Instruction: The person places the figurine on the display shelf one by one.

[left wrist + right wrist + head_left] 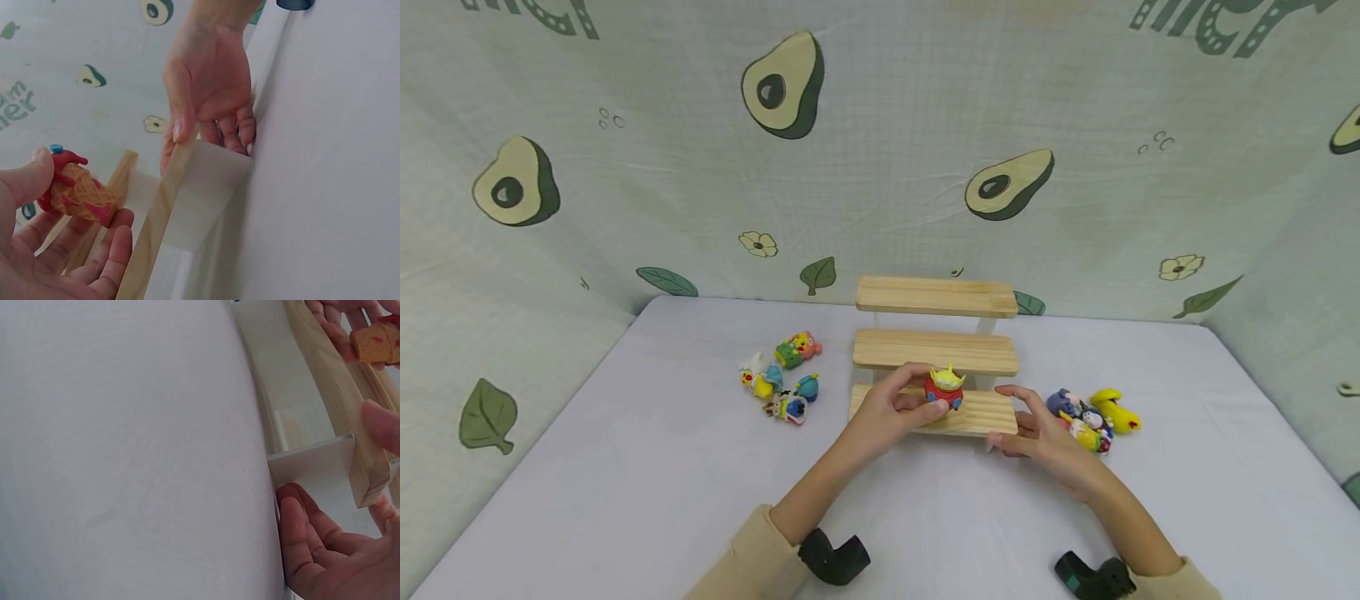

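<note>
My left hand [883, 417] holds a small toy figurine [945, 387] above the lowest board of a three-tier wooden display shelf [981, 412]. In the head view the figurine has a yellow top and red body; the left wrist view shows its waffle-patterned back [81, 194] with red drips. The thumb is at one end of it, the fingers at the other. My right hand [1037, 433] grips the right end of the lowest board. In the right wrist view its thumb [382, 427] lies on the board, while curled fingers are beside the white side support [312, 459].
To the left of the shelf lies a loose group of several toy figurines [790, 406]. Another cluster, with a yellow figurine [1117, 415], lies close to my right hand. A white cloth covers the table [647, 467], and an avocado-print cloth [880, 167] hangs behind.
</note>
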Action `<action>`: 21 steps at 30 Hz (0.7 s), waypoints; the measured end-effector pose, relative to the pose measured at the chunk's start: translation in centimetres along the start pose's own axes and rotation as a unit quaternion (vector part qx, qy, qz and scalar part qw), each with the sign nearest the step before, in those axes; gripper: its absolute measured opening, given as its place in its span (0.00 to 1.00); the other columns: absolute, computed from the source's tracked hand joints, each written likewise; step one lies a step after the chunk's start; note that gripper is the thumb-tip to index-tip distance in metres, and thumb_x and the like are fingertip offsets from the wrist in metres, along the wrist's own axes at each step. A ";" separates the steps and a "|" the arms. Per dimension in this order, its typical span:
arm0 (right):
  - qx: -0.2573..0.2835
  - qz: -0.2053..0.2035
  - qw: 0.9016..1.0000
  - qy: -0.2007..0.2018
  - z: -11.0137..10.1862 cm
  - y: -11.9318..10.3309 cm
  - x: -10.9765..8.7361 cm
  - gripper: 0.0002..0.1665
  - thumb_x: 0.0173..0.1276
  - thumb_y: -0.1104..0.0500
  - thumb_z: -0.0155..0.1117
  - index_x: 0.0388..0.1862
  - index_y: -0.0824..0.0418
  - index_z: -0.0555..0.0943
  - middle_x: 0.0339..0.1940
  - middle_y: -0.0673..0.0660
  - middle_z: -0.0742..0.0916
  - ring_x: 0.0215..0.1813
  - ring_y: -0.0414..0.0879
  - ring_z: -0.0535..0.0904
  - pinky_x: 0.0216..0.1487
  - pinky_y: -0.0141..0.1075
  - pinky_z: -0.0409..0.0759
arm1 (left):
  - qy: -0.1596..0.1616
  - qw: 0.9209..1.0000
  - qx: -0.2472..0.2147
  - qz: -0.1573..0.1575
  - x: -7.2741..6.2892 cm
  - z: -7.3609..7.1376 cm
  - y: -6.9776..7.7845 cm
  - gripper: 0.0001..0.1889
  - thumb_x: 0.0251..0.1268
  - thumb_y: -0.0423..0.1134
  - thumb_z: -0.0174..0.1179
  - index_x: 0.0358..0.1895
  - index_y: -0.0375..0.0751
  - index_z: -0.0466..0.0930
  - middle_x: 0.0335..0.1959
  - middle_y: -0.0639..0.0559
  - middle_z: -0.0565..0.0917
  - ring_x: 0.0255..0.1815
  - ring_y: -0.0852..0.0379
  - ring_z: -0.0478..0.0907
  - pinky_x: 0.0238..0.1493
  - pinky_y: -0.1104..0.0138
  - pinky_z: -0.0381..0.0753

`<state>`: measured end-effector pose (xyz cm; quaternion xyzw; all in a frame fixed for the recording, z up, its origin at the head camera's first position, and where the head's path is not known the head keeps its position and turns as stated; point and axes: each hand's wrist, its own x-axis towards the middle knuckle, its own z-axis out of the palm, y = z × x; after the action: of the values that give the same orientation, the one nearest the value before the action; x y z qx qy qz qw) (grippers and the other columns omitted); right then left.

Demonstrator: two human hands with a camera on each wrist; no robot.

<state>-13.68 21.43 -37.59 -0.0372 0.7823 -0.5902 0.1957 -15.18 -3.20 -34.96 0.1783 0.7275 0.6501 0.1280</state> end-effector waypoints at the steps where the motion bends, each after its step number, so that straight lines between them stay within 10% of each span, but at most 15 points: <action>1: 0.000 0.000 1.000 0.000 0.0 0.0 0.0 0.44 0.65 0.54 0.61 0.71 0.54 0.47 0.58 0.69 0.74 0.47 0.48 0.77 0.47 0.37 0.75 | -0.001 1.000 -0.003 -0.001 0.2 0.2 -0.1 0.23 0.59 0.40 0.63 0.58 0.47 0.71 0.53 0.47 0.76 0.43 0.55 0.81 0.43 0.67 0.80; 21: -0.006 0.000 1.000 0.000 0.1 -0.1 -0.1 0.43 0.65 0.54 0.61 0.71 0.53 0.47 0.58 0.69 0.74 0.47 0.49 0.78 0.49 0.36 0.76 | 0.002 0.999 0.044 0.007 2.5 3.2 -0.2 0.22 0.57 0.40 0.65 0.55 0.42 0.74 0.45 0.47 0.80 0.43 0.60 0.77 0.46 0.73 0.76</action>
<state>-13.57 21.39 -37.49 -0.0380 0.7858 -0.5855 0.1955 -16.13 0.73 -35.48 0.1873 0.7543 0.6188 0.1144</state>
